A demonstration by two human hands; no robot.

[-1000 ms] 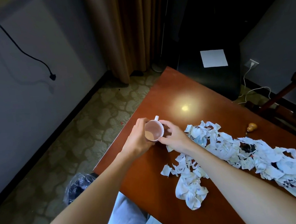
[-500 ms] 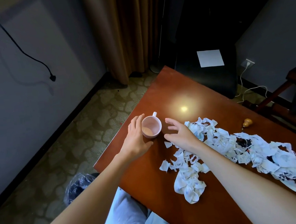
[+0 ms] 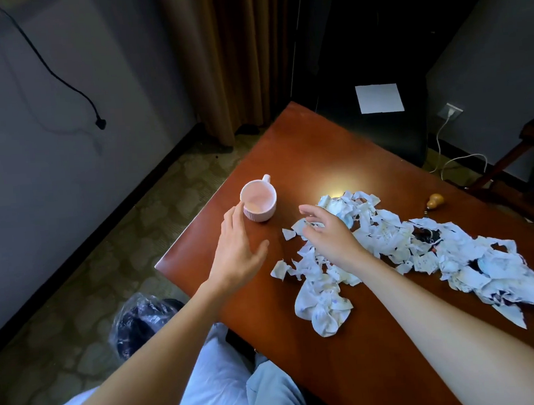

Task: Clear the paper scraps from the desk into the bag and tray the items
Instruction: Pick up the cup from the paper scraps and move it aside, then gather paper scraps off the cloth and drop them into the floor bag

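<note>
Fingers [image 3: 232,219] of your left hand [image 3: 237,255] lie straight and relaxed and hold nothing. Their tips are just beside the wall of the pink cup [image 3: 258,201]; contact cannot be confirmed. Fingers [image 3: 315,214] of your right hand [image 3: 328,237] are loosely spread, also empty, above the near end of the paper scraps [image 3: 388,235]. The scraps lie in a long heap across the right part of the surface [image 3: 335,153]. The bag [image 3: 141,321] sits on the floor below the near left corner. No tray is in view.

Hazards:
- The cup stands close to the left edge. A sideways brush could tip it or push it off.
- A dark item [image 3: 426,237] lies within the heap. A broad sweep could carry it into the bag.
- Light scraps pushed quickly over the edge may miss the bag.
</note>
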